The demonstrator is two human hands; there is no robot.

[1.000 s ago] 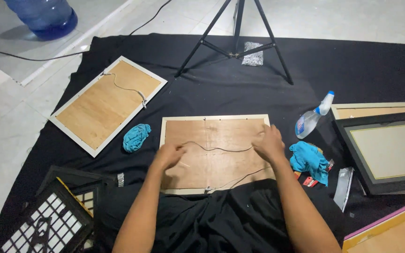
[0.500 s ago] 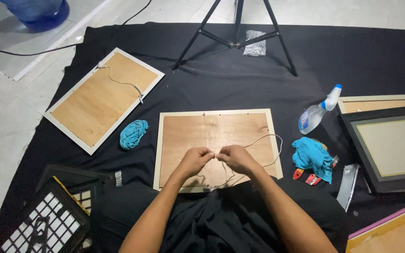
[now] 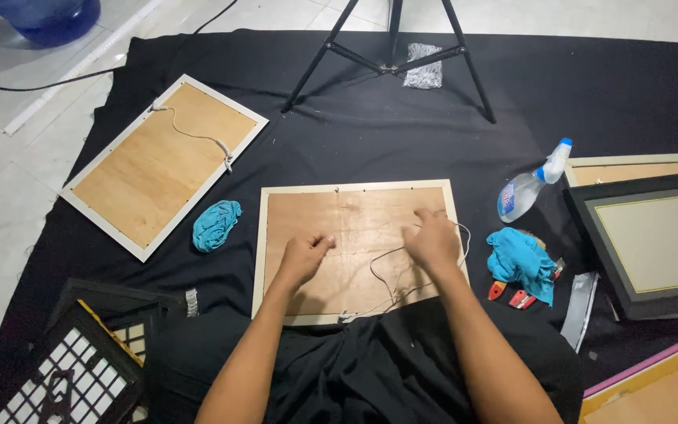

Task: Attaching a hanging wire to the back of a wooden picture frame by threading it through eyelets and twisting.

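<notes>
While both forearms reach forward over the lap, the left hand (image 3: 304, 254) rests on the plywood back of the picture frame (image 3: 355, 251), its fingers curled loosely inward with the fingertips drawn together near the thumb; whether they pinch anything there is too small to tell. Set to the other side of the board, the right hand (image 3: 433, 237) lies palm down with its fingers bent and slightly blurred, touching the thin hanging wire (image 3: 384, 276) where it crosses the board's right half. From under that hand the wire loops down in a slack curve toward the bottom edge of the frame, and a second strand bows out past the frame's right rail. This frame lies face down on the black cloth (image 3: 355, 141), directly in front of the person's knees. Just left of it sits a crumpled teal rag (image 3: 216, 224), and beyond that a second face-down frame (image 3: 165, 163), tilted, with its own wire strung across the back. Right of the working frame lie another teal cloth (image 3: 521, 262) with small red clips (image 3: 512, 294) beside it, and a spray bottle (image 3: 529, 187) on its side. A dark frame (image 3: 649, 243) lies at the far right edge, a black lattice frame (image 3: 64, 369) at the lower left, and tripod legs (image 3: 390, 59) stand at the top.
</notes>
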